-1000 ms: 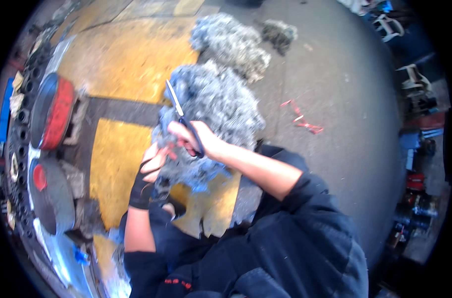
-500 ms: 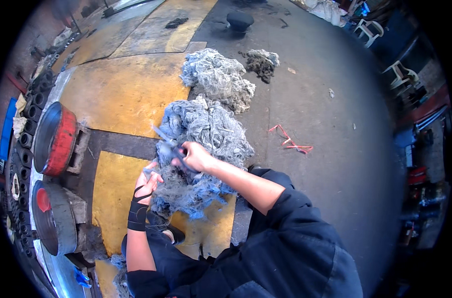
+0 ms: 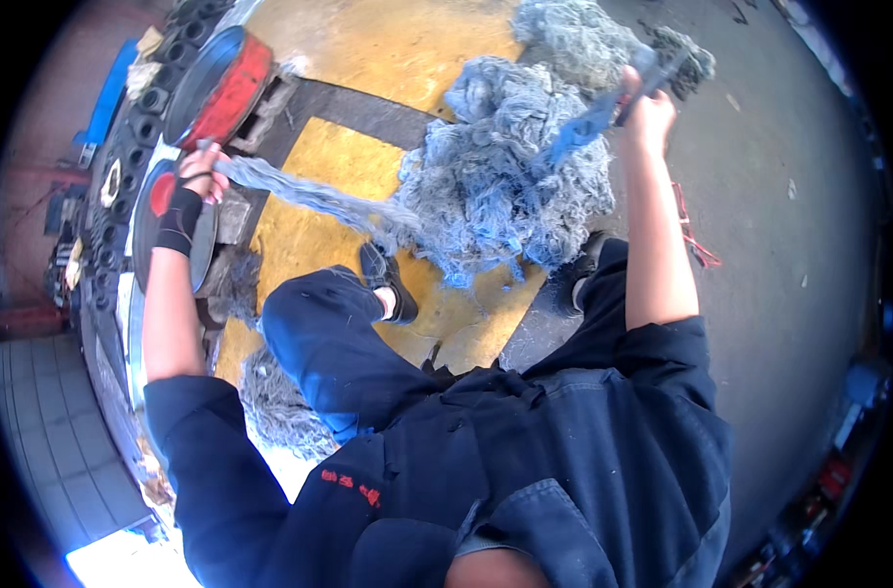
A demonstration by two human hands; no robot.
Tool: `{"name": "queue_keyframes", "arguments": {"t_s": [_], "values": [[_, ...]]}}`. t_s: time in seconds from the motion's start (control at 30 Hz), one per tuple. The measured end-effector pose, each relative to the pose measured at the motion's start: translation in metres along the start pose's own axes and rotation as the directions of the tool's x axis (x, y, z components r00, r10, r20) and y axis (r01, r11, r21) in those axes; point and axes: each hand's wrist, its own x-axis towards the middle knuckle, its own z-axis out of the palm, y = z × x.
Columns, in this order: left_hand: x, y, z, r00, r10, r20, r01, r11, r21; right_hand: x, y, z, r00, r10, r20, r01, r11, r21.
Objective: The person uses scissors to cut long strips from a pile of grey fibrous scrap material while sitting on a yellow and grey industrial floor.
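My left hand (image 3: 203, 174), with a black wrist wrap, is closed on the end of a grey-blue strand of fibre (image 3: 314, 196). That strand stretches slackly back to a tangled fibre heap (image 3: 510, 162) in front of my feet. Raised at the heap's right side, my right hand (image 3: 648, 120) grips dark-handled scissors (image 3: 667, 76), smeared by motion. A bluish fibre tuft (image 3: 582, 132) reaches from the heap to the right hand; whether the fingers or the scissors hold it is unclear.
Beyond lie a second fibre heap (image 3: 579, 39) and a darker clump (image 3: 690, 57). At left stand a red-sided metal pan (image 3: 239, 98) and another round pan (image 3: 201, 235), beside stacked dark tubes (image 3: 152, 101). More fibre (image 3: 280, 402) lies by my left knee; a red strap (image 3: 699, 253) is at right.
My hands have moved far apart: the left outward to the left, drawing out a fibre strand, the right up and to the right with the scissors. The view has also shifted.
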Motion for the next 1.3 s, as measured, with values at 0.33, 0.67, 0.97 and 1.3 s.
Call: {"name": "queue_keyframes", "arguments": {"t_s": [0.33, 0.67, 0.97, 1.3], "values": [[-0.102, -0.084, -0.145, 0.804, -0.113, -0.583, -0.302, 0.768, -0.565, 0.008, 0.022, -0.02, 0.999, 0.032, -0.023, -0.032, 0.999, 0.008], [-0.29, -0.223, -0.306, 0.277, 0.008, -0.961, -0.23, 0.971, -0.059, -0.001, 0.063, 0.012, 0.991, 0.016, 0.133, -0.019, 0.999, 0.026], [-0.403, -0.33, -0.31, 0.212, 0.109, -0.971, -0.175, 0.982, 0.072, -0.014, 0.074, 0.029, 0.962, 0.103, 0.253, -0.088, 0.994, -0.069], [-0.407, -0.518, -0.205, 0.803, -0.139, -0.579, 0.296, 0.937, 0.186, -0.045, 0.07, 0.037, 0.906, 0.167, 0.389, -0.177, 0.984, -0.01]]}}
